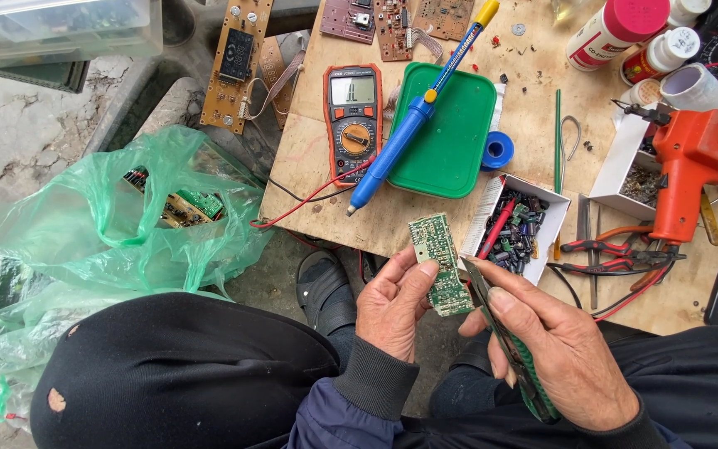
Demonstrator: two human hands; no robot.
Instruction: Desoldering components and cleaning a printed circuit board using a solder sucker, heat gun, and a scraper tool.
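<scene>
Sat low by a wooden table (pixel 326 208) full of bits and tools. Held a small green circuit board (pixel 440 264) in the left hand (pixel 392 312), fingers pinching it, thumb pressed on its front, just off the near edge of the table. Gripped a green-handled tool (pixel 513 353) in the right hand (pixel 563 353), fingers wrapped tight round it, thumb flat on top, its dark tip touching the right edge of the board.

Had a white box (pixel 518 224) of little dark parts just behind the board. Had a flat green tray (pixel 446 133) further back, with a blue pump tool (pixel 409 133) with a yellow end lying slanted across it. Had an orange and black meter (pixel 351 120) left of the tray, with red and black wires trailing down from it. Had a blue tape roll (pixel 498 150) just right of the tray. Had an orange solder gun (pixel 695 166) at the far right, with red-handled pliers (pixel 617 249) lying below it. Had more brown boards (pixel 238 62) at the top left of the table. Had a green plastic bag (pixel 118 216) on the ground at the left, with green boards inside. Had a dark shoe (pixel 326 291) showing under the left hand
</scene>
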